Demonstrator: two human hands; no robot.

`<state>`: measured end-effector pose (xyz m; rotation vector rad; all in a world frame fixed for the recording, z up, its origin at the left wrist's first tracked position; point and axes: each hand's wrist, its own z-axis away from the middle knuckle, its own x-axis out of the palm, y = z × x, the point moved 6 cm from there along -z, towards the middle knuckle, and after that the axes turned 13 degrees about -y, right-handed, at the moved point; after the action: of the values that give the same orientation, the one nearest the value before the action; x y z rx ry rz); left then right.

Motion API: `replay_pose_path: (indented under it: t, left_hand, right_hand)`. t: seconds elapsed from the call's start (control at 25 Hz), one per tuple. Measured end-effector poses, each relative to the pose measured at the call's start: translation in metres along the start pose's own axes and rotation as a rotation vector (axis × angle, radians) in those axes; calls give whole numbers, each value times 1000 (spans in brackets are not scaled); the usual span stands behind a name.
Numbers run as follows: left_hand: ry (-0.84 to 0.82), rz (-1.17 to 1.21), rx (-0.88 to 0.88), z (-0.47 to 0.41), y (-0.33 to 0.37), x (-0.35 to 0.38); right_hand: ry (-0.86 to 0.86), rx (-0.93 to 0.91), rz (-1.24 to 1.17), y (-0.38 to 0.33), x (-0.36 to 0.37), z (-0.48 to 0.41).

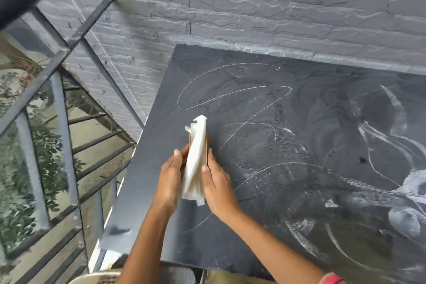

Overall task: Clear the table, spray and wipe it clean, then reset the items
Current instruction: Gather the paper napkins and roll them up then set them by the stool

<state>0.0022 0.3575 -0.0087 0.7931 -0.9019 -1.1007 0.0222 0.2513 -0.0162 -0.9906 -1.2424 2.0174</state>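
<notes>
Nearest, the left hand (169, 180) and the right hand (217, 189) clasp a napkin holder (195, 161) between them. The fingers (211, 159) grasp its two sides and the right thumb lies on the paper face. It stands upright at the near-left part of the dark worktop (276, 168); whether its base touches the surface or hangs just above it I cannot tell.

It should be light and stiff at the wooden frame (only thin brown edges show), but the white napkins are soft and loose, and the top one already curls free. So the frame sides are the place to hold, not the paper, and the damp surface may grab a stray sheet.

Beyond, pale wipe smears (391, 168) swirl across the right of the worktop, suggesting the reset step has begun. Farther off stand the grey brick wall (276, 7) and, to the left, a metal railing (57, 122).
</notes>
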Motion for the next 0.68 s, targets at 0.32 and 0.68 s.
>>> replay_pose_path:
  t: [0.32,0.68]
  left_hand:
    - [293,36,241,152,-36,24]
    - [716,125,155,310,-163,51]
  right_hand:
    - [-378,-242,47,-16,24,114]
    - [-736,-290,34,64,82,263]
